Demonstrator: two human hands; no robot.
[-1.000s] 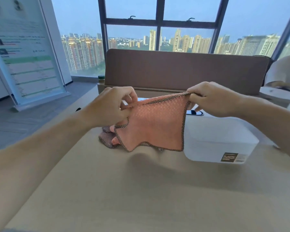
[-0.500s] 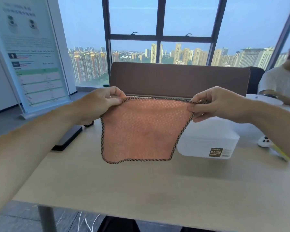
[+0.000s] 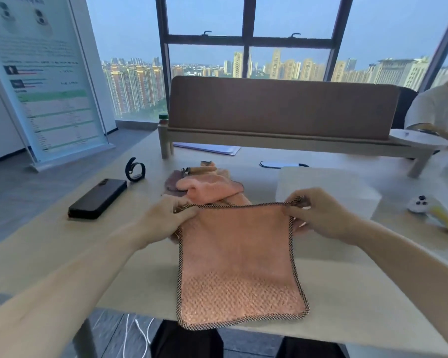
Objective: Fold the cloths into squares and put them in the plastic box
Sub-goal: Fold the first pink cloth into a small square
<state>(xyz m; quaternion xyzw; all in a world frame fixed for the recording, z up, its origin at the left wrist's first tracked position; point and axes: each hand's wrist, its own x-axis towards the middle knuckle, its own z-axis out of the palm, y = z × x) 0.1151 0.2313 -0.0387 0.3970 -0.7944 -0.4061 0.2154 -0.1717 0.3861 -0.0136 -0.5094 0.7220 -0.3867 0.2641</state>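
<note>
Spreading one cloth flat for its first fold

The left hand (image 3: 175,211) and right hand (image 3: 318,213) are pinching the far corners of the peach waffle-weave cloth with dark trim (image 3: 239,264) at six o'clock; keeping that edge taut should square the fold before the white plastic box (image 3: 326,187) at one o'clock.

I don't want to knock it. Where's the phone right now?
The phone lies flat on the table, left of the left hand, with the watch just behind it.

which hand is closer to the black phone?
Left. The left hand pinches the pink cloth just right of the black phone; the right hand holds the cloth's opposite corner, farther away.
</note>
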